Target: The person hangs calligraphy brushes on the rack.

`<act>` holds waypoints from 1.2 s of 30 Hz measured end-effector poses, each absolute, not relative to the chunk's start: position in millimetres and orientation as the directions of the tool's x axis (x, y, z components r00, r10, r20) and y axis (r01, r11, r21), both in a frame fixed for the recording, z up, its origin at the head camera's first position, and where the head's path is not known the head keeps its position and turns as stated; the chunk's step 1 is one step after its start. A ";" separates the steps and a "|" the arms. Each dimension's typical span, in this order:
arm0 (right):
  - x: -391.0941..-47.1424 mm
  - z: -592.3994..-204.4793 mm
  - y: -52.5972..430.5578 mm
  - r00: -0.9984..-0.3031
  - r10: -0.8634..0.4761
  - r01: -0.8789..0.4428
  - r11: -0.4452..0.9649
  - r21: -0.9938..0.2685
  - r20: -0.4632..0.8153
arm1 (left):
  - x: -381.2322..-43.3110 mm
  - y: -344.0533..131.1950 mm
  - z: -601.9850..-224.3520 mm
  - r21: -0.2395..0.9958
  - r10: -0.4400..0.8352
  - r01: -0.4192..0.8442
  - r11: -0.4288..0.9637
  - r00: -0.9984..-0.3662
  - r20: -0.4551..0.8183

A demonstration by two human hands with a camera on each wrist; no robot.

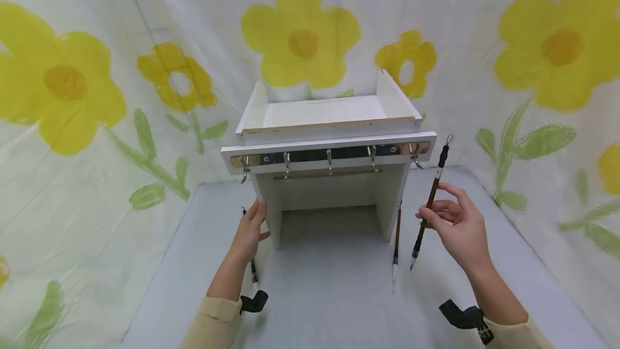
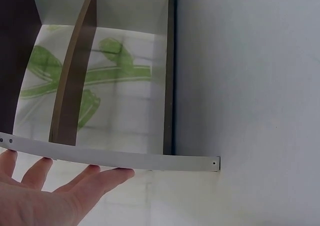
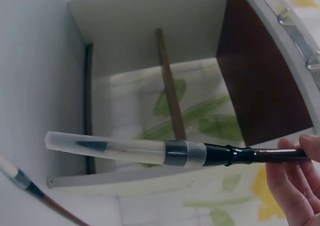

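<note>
A white wooden shelf unit (image 1: 392, 182) stands in the middle, with an open tray top and a strip of metal hooks (image 1: 330, 161) along its front. My left hand (image 1: 248, 233) rests its extended fingertips against the outer face of the left side panel (image 2: 145, 160). Off to the right, my right hand (image 1: 462, 230) pinches a calligraphy brush (image 1: 434, 190) by its dark brown handle, loop end up. In the right wrist view a clear cap (image 3: 75, 142) covers its bristles. A second calligraphy brush (image 1: 397, 236) stands beside the right panel.
Another brush (image 1: 254, 271) is to the left, partly hidden by my left hand and wrist. A wooden rail (image 3: 170, 91) spans the inside of the unit. The grey table (image 1: 334, 295) meets a white sheet (image 1: 218, 20) painted with yellow flowers behind and at the sides.
</note>
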State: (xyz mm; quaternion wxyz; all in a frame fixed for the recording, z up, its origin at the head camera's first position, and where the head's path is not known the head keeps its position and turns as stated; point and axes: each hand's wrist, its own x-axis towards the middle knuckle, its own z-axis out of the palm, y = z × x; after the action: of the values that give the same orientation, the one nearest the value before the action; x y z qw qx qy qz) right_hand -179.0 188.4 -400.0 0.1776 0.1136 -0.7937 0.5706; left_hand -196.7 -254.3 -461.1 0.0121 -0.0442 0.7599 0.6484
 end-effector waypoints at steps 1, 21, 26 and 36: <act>-178.9 -399.2 188.0 -0.911 0.022 -0.384 0.317 -0.867 0.412 | -198.1 -253.7 -460.6 0.985 -0.052 -0.082 0.153 -0.996 -0.075; -163.8 -391.6 169.2 -0.890 -0.031 -0.450 0.200 -0.870 0.454 | -194.9 -248.2 -453.7 0.984 -0.044 -0.084 0.156 -0.996 -0.078; -164.5 -395.4 163.7 -0.894 -0.056 -0.447 0.201 -0.872 0.445 | -194.8 -246.9 -453.3 0.983 -0.048 -0.086 0.164 -0.996 -0.079; -162.2 -403.5 149.9 -0.895 -0.110 -0.447 0.175 -0.877 0.433 | -195.5 -246.6 -454.3 0.981 -0.054 -0.085 0.172 -0.996 -0.077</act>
State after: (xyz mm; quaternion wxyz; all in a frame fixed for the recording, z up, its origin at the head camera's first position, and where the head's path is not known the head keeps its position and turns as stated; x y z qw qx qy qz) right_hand -162.2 149.9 -403.5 0.1369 0.1844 -0.7542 0.6152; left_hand -195.5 -246.6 -454.3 0.0123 -0.0455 0.7655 0.6417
